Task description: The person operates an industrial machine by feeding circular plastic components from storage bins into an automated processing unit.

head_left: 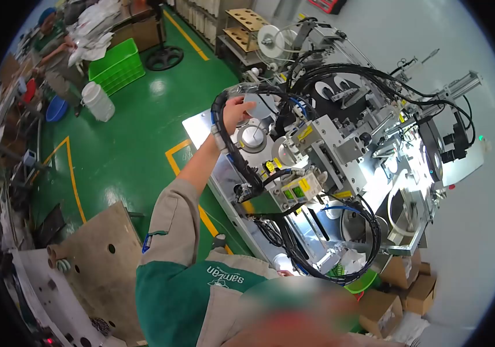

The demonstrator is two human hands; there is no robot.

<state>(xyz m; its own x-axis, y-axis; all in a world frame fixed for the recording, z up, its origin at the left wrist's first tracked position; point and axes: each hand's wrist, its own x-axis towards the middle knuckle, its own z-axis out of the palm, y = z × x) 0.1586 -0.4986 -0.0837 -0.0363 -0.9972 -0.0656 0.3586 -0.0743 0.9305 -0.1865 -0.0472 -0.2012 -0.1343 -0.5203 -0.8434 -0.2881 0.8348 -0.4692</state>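
Note:
My left hand (237, 111) reaches out to the far left corner of a machine, its thumb and fingers curled together at the edge of a pale grey round disc (258, 107). Just below the hand is a round fixture with a bright white top (252, 136). A thick black cable bundle (219, 118) arches past my wrist. Only a small part of my right hand (285, 273) shows low at the machine's near edge, beside a white round piece (282, 261). Its fingers are mostly hidden.
Control displays (301, 189) and looped black hoses (369, 231) crowd the machine's near side. Cardboard boxes (381, 312) stand below right. A wooden board (100, 272) lies at left. Farther off are a green crate (117, 66), a white bucket (97, 101) and another person (56, 52).

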